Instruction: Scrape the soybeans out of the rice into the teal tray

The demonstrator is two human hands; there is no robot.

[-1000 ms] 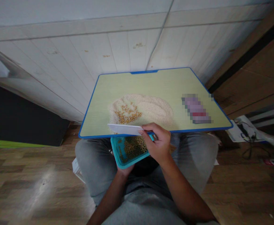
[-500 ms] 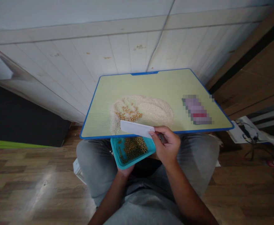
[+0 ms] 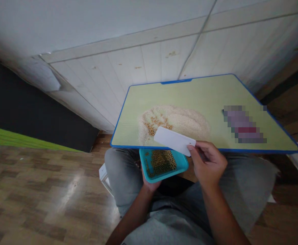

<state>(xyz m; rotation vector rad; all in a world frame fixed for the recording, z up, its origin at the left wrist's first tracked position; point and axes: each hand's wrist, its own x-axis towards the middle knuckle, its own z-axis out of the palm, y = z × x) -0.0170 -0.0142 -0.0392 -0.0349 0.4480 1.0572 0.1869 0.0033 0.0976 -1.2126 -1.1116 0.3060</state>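
Note:
My right hand (image 3: 209,164) pinches one end of a flat white card (image 3: 175,140) between thumb and fingers. The card's far end slants left over the front edge of the low table, at a patch of round tan beans (image 3: 151,130). Pale rice-like grain (image 3: 193,119) spreads around and to the right of them. Below the edge, my left hand (image 3: 151,184) supports a teal plastic tray (image 3: 181,162) from beneath, most of its fingers hidden. More beans (image 3: 161,161) lie in the tray, under the card.
The pale green folding table (image 3: 205,92) has a blue rim and stands over my knees, near a white panelled wall (image 3: 128,64). A pixelated flat item (image 3: 243,124) lies on its right side. A dark panel (image 3: 36,105) stands at left.
The view has swung left, so the table and hands sit further right in the picture. The card shows more of its face and its tip covers some beans. Both holds stay the same.

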